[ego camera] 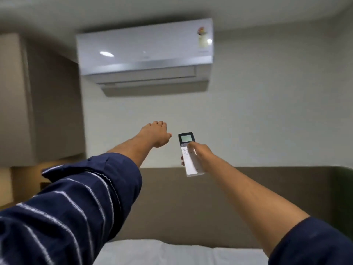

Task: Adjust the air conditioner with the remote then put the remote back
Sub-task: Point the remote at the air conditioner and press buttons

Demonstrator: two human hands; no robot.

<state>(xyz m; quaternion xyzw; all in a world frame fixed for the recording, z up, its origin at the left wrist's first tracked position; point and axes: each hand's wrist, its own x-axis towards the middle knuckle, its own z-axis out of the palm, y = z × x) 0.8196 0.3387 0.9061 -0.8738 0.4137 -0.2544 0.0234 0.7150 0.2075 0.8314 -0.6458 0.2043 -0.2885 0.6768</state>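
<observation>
A white wall-mounted air conditioner (145, 54) hangs high on the pale wall, its lower flap partly lowered. My right hand (200, 152) is stretched forward and holds a slim white remote (191, 157) upright, its small screen at the top facing me. My thumb rests on the buttons just below the screen. My left hand (155, 133) reaches forward beside the remote, to its left and apart from it. It holds nothing, and its fingers curl away from me so I cannot see whether they are apart.
A brown padded headboard (191, 203) runs across below the wall, with white bedding (172, 253) at the bottom edge. A tall beige cabinet (38, 102) fills the left side. Both arms wear dark blue sleeves, the left one with white stripes.
</observation>
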